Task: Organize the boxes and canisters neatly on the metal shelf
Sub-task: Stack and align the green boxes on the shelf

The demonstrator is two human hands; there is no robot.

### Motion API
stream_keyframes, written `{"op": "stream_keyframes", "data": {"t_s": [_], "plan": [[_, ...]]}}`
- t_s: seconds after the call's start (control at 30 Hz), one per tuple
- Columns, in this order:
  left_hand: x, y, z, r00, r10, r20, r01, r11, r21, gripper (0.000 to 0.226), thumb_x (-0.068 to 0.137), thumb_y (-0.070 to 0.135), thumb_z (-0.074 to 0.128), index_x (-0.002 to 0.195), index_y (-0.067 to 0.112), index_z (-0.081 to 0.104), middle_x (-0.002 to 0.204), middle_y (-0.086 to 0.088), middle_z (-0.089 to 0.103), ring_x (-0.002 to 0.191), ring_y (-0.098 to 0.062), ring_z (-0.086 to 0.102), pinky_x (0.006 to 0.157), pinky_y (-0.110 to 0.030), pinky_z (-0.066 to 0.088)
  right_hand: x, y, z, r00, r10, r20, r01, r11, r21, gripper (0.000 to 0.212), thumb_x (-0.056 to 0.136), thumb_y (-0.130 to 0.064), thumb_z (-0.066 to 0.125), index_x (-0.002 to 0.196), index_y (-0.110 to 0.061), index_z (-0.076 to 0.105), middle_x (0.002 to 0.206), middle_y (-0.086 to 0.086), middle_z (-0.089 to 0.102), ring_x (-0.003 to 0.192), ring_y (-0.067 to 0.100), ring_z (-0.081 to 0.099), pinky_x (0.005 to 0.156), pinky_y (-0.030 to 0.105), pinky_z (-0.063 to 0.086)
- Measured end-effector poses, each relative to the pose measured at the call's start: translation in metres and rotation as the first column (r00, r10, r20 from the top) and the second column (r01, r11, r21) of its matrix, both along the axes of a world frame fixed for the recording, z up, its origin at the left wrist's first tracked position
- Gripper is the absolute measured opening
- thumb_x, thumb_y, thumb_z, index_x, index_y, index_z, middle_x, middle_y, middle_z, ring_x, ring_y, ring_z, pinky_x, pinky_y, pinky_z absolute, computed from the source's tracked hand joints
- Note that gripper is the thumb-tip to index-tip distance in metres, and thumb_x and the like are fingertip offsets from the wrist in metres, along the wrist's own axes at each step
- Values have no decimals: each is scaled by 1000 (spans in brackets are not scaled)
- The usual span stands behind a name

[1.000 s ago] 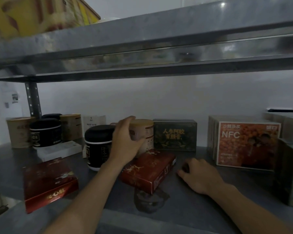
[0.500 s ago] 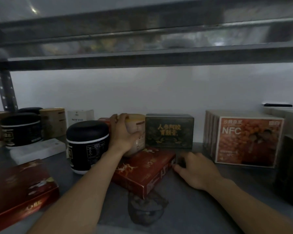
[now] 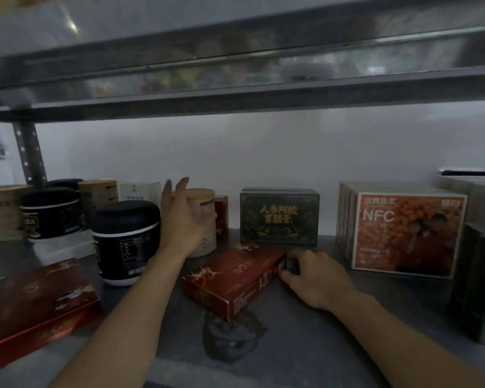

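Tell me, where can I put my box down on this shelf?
The biggest bare patch of shelf is at the front right, between the right hand on the red box, the NFC box and the dark boxes at the far right. A narrow gap lies between the green box and the NFC box. The back left is crowded with canisters.
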State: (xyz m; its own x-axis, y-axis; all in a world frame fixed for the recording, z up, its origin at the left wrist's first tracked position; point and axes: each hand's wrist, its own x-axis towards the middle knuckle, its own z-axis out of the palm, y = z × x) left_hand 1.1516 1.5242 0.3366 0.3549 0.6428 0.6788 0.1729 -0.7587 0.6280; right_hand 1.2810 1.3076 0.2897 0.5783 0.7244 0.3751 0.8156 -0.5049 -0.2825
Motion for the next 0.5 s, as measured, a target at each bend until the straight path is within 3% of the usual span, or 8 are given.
{"op": "stream_keyframes", "data": {"t_s": [0.07, 0.13, 0.2, 0.27, 0.33, 0.4, 0.5], "plan": [[-5, -17, 0, 995, -90, 46, 87, 994, 66, 76, 81, 26, 79, 145, 24, 39, 152, -4, 36, 138, -19, 34, 116, -38, 28, 1, 0, -1, 1000, 0, -11, 0, 1000, 0, 24, 93, -50, 52, 86, -27, 49, 91, 0, 58, 93, 24, 61, 67, 30, 38], [-12, -35, -2, 976, -217, -21, 218, 971, 97, 63, 83, 32, 76, 139, 25, 48, 141, 5, 50, 129, -11, 45, 110, -37, 38, 1, 0, -1, 1000, -7, -16, 7, 1000, -6, 26, 92, -52, 51, 87, -27, 51, 94, 1, 61, 94, 24, 61, 68, 30, 40], [-18, -52, -8, 914, -332, -233, 352, 935, 48, 59, 85, 41, 72, 138, 31, 50, 141, 12, 49, 128, -5, 43, 108, -31, 36, 2, -1, -2, 999, -20, -27, 20, 1000, -11, 30, 92, -54, 51, 93, -24, 57, 101, 4, 64, 97, 25, 61, 71, 31, 43], [-21, -62, -15, 761, -444, -473, 438, 889, -131, 61, 82, 52, 70, 138, 42, 48, 141, 17, 43, 124, -3, 42, 102, -27, 38, 1, -2, -2, 999, -21, -45, 20, 999, -25, 34, 92, -53, 52, 97, -21, 61, 105, 6, 65, 99, 26, 61, 71, 31, 43], [-21, -65, -18, 624, -451, -638, 422, 882, -210, 70, 75, 64, 70, 138, 49, 45, 147, 18, 39, 122, -3, 44, 100, -26, 41, 1, -3, -1, 998, -19, -65, 16, 999, -40, 36, 91, -53, 53, 101, -21, 64, 108, 7, 66, 101, 26, 61, 72, 31, 42], [-21, -66, -15, 566, -416, -712, 387, 897, -216, 74, 76, 64, 70, 142, 49, 40, 152, 19, 32, 126, -6, 40, 100, -27, 40, 0, -6, -1, 996, -19, -88, 15, 999, -53, 38, 90, -54, 54, 107, -22, 65, 113, 6, 66, 105, 26, 61, 74, 31, 44], [-28, -62, -10, 561, -360, -746, 340, 921, -189, 67, 86, 49, 66, 146, 42, 37, 152, 12, 33, 126, -10, 42, 101, -26, 41, -2, -11, -1, 995, -15, -100, 7, 997, -76, 41, 92, -54, 54, 116, -22, 64, 119, 5, 65, 110, 25, 59, 81, 33, 47]]}}
